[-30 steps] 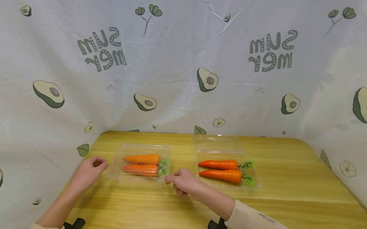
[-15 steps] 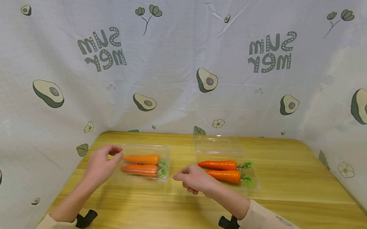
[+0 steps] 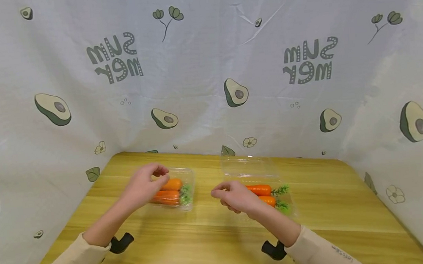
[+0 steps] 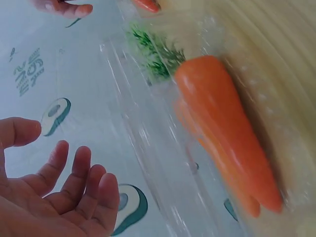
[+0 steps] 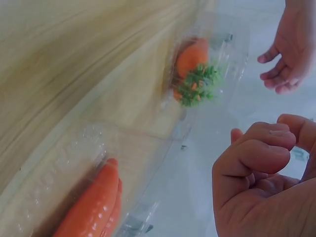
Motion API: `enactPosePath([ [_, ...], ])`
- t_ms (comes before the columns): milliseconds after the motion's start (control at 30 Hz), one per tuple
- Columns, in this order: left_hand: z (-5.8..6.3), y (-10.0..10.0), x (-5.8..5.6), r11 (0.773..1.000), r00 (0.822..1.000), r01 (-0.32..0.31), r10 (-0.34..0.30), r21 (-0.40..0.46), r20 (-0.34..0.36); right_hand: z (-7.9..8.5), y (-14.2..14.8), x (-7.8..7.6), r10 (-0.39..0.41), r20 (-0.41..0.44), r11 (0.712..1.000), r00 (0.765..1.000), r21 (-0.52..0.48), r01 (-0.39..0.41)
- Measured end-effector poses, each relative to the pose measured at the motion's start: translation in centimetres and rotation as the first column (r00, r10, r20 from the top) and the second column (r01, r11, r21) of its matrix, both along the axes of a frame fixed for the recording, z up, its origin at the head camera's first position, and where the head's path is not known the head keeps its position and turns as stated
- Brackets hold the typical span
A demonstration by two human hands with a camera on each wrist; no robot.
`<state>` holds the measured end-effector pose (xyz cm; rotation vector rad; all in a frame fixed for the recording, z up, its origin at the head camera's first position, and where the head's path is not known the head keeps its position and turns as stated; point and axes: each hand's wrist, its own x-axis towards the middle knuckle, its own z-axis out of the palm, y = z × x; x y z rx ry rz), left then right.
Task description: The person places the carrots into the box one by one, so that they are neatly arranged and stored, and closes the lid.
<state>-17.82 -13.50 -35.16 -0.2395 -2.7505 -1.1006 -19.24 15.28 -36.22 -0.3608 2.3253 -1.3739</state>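
Note:
My left hand (image 3: 145,185) hovers over the left end of a clear plastic box (image 3: 189,174), its fingers loosely bent with nothing held. Two orange carrots (image 4: 217,123) with green tops lie inside that box, under its lowered clear lid. In the head view the hand hides their tips. To the right, my right hand (image 3: 236,195) floats above the table at a second clear box (image 3: 295,209). Its fingers are loosely curled and hold nothing. This box's lid (image 3: 249,166) stands folded back, and two carrots (image 3: 259,189) lie in the base, partly hidden by the hand.
Both boxes rest on a wooden table (image 3: 169,246), with a strip of bare wood between them. Behind and beside the table hangs a white curtain (image 3: 190,66) printed with avocados. Black wrist mounts (image 3: 120,243) sit at both cuffs.
My left hand has moved right, from beside the left box to over it. My right hand has drawn away from that box's right corner toward the open box.

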Motion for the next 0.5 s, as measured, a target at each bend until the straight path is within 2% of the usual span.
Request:
enactPosePath([
  [133,0.2,1.5,-0.6,0.999,0.999,0.038,-0.038,0.001,0.031,0.2,0.6,-0.4,-0.022,0.001,1.0,1.0,-0.006,0.022],
  [267,0.5,2.9,-1.2,0.996,0.994,0.085,-0.088,0.036,0.063,0.5,1.2,-0.7,-0.044,-0.026,0.999,0.999,-0.003,0.044],
  [500,0.8,4.9,-2.0,0.991,0.986,0.131,-0.132,0.016,0.101,0.9,2.3,-1.4,-0.09,-0.089,0.993,0.992,0.071,0.096],
])
